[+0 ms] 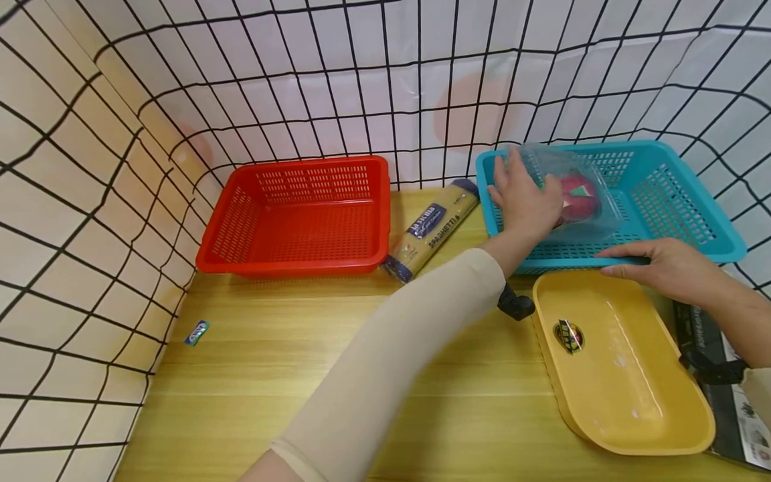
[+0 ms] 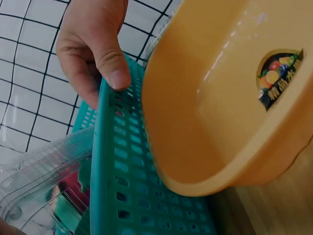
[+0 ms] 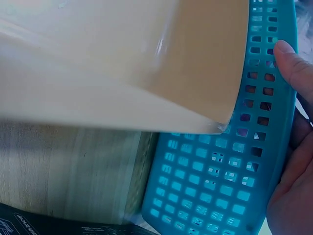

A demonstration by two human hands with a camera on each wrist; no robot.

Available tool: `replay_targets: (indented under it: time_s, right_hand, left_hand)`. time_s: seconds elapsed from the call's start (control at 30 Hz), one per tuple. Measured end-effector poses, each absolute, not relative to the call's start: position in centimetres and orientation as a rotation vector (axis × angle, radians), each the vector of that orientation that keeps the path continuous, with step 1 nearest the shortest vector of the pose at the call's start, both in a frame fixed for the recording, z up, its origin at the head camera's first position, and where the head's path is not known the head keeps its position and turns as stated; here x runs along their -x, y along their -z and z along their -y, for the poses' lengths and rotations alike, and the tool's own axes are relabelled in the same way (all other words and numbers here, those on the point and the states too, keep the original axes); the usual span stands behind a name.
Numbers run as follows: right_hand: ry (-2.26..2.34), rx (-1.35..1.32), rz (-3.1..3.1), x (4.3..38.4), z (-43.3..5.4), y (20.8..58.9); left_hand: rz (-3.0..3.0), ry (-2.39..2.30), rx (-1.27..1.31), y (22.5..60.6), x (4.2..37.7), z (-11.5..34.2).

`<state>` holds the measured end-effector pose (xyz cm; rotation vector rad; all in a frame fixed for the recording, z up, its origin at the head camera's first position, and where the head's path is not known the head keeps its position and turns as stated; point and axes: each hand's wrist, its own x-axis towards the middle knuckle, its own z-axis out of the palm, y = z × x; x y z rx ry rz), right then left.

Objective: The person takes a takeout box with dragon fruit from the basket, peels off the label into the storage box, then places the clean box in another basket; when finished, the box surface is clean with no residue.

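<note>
My left hand reaches into the blue basket and holds one end of a clear plastic box. Something red with a green patch shows through the box's wall. In the left wrist view the clear box lies tilted behind the basket's rim, and only a sliver of the left hand shows at the lower left edge. My right hand pinches the basket's near rim, thumb outside and fingers inside. That same grip of the right hand appears in the right wrist view.
A yellow basin with a fruit sticker stands against the basket's near side. Left of the basket lies a spaghetti pack, then a red basket. A small wrapper is at far left; a black box lies right. Wire mesh encloses the table.
</note>
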<state>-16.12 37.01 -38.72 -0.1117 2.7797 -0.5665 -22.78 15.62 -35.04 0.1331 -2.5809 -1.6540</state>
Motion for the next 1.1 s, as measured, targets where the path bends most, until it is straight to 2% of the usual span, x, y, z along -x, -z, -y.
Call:
replay_targets:
  time_s: [0.33, 0.6, 0.9, 1.1]
  right_hand:
    - [0.548, 0.078, -2.749, 15.9, -36.6, 38.7]
    - [0.565, 0.098, -2.752, 15.9, -37.0, 38.5]
    - [0.581, 0.116, -2.769, 16.1, -37.0, 38.4]
    - [0.583, 0.127, -2.755, 16.1, -37.3, 38.3]
  left_hand:
    - [2.813, 1.547, -0.036, 35.8, 23.8, -15.5]
    - [2.887, 1.344, 0.145, 35.5, 24.7, -14.3]
    - [2.794, 1.453, 0.283, 34.4, 23.9, -13.5]
    - [2.696, 1.591, 0.274, 34.1, 22.7, -12.6]
